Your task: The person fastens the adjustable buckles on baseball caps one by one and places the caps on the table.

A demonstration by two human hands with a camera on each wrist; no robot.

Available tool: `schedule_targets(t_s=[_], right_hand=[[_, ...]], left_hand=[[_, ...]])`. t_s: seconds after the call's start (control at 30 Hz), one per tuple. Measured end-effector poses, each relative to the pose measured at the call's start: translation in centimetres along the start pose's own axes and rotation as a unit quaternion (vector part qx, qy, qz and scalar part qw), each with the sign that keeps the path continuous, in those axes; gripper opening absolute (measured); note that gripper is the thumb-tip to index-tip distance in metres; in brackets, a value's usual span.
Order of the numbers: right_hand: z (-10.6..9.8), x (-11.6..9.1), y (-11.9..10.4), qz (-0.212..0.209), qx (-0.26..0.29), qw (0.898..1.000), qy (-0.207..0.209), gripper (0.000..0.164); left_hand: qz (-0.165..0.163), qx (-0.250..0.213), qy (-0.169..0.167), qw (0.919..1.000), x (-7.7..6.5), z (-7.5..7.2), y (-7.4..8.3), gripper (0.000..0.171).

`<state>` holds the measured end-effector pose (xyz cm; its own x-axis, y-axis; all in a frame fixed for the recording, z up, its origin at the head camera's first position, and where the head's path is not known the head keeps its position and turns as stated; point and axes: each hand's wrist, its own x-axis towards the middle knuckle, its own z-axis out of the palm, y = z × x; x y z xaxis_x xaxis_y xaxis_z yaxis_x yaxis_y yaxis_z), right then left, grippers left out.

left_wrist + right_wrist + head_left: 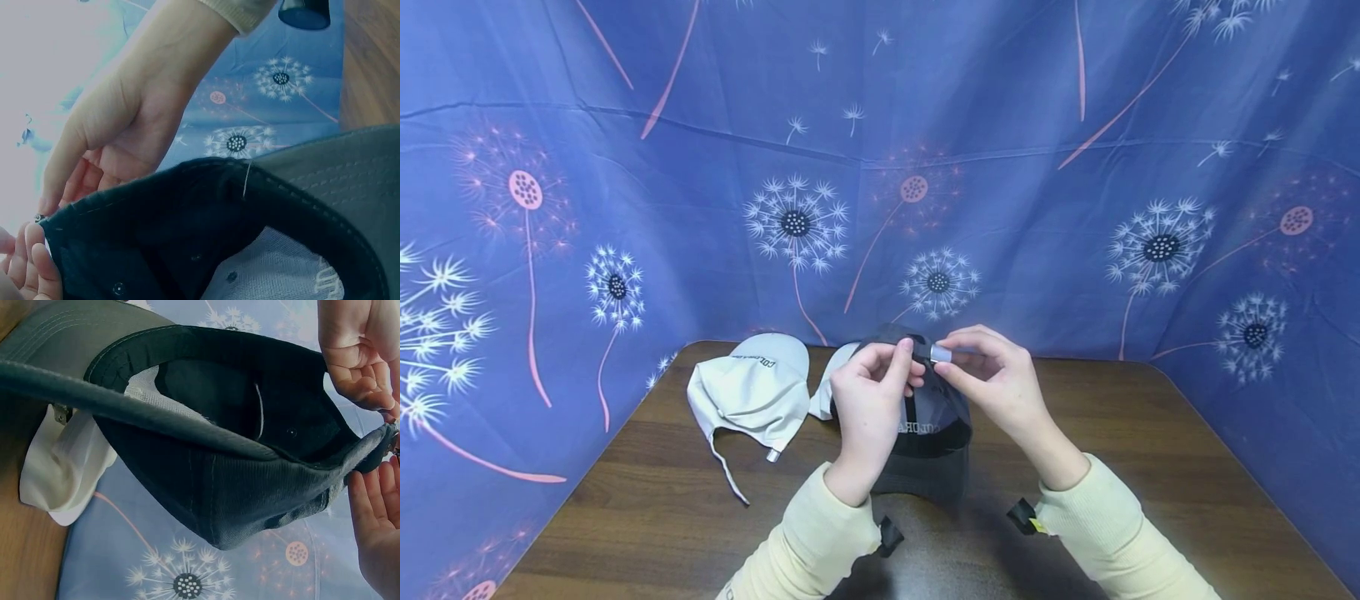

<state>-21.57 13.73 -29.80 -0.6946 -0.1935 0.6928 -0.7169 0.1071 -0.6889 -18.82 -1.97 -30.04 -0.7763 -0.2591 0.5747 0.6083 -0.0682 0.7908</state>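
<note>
A dark grey baseball cap [951, 417] stands between the hands, brim toward me and low, its inside showing in the right wrist view. The left hand [868, 400] pinches the dark strap at the cap's back opening between thumb and fingers. Opposite it, the right hand [1003, 383] pinches the strap's shiny metal buckle [940, 354] with thumb and forefinger. In the left wrist view the dark cap [144, 231] and the right hand [134, 106] show. The right wrist view has the strap end partly hidden behind fingers [378, 494].
A white cap [748, 392] lies left on the brown wooden table [647, 517], its strap hanging loose. Another white cap [823, 392] is mostly hidden behind the dark cap and left hand. Blue dandelion-print cloth [1037, 208] surrounds the table on three sides.
</note>
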Motion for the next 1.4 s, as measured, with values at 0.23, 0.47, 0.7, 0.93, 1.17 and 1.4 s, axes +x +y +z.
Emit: schedule_targets(t_s=[0.23,0.47,0.7,0.93,1.17,1.4], right_hand=[[0.08,-0.08,0.08,-0.006,0.007,1.0,0.006,0.02],[0.12,-0.12,0.11,-0.015,0.01,1.0,-0.004,0.021],[0.22,-0.07,0.0,-0.02,0.012,1.0,-0.009,0.021],[0.41,-0.08,-0.2,-0.019,0.018,1.0,0.001,0.02],[0.45,-0.07,-0.08,-0.023,0.012,1.0,0.009,0.02],[0.51,-0.11,-0.02,-0.019,0.018,1.0,0.008,0.019]], left_hand=[[-0.025,0.003,-0.008,0.9996,-0.31,0.21,-0.4,0.029],[-0.047,0.003,-0.016,0.9988,-0.21,0.33,-0.06,0.022],[-0.061,-0.012,-0.028,0.9977,-0.15,0.34,0.07,0.023],[-0.07,-0.042,-0.024,0.9964,-0.16,0.35,0.07,0.024],[-0.088,-0.067,-0.011,0.9938,-0.21,0.4,0.08,0.018],[-0.092,-0.047,-0.025,0.9944,-0.17,0.29,0.06,0.014]])
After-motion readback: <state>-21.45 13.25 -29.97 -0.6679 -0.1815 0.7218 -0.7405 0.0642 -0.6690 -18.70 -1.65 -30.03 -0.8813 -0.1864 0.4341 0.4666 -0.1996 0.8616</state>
